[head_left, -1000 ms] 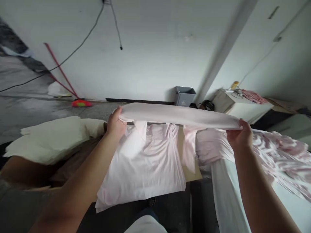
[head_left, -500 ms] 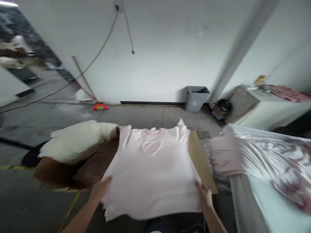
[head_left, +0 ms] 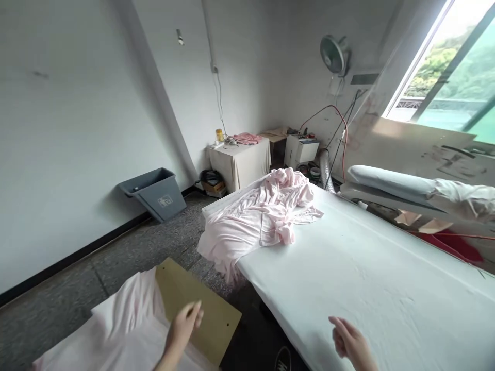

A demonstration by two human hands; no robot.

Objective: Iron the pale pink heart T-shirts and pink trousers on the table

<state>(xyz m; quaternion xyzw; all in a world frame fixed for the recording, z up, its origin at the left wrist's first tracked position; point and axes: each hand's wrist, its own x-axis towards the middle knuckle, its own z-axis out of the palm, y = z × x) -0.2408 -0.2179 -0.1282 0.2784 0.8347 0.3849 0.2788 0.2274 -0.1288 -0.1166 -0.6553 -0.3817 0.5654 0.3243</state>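
My left hand (head_left: 184,325) hovers above the bare part of a tan board (head_left: 201,309), its fingers loosely curled with nothing in them. A pale pink T-shirt (head_left: 127,330) lies over the board's left side, partly cut off by the lower edge of the view. On the right, my right hand (head_left: 348,341) is over the white-covered table (head_left: 340,268), fingers curled in and index finger bent forward, holding nothing. Beyond both hands, a rumpled heap of pale pink garments (head_left: 255,211) covers the table's far left end and hangs over its edge.
A grey bin (head_left: 162,196) stands against the wall. Behind the table are a cloth-covered stand (head_left: 243,159) and a wall fan (head_left: 334,54). A long padded arm (head_left: 394,178) runs along the right, below a window (head_left: 444,77).
Both hands have let go of the pink T-shirt, which they held by its lower sides. My view has swung right, bringing the white table and the garment heap to the middle.
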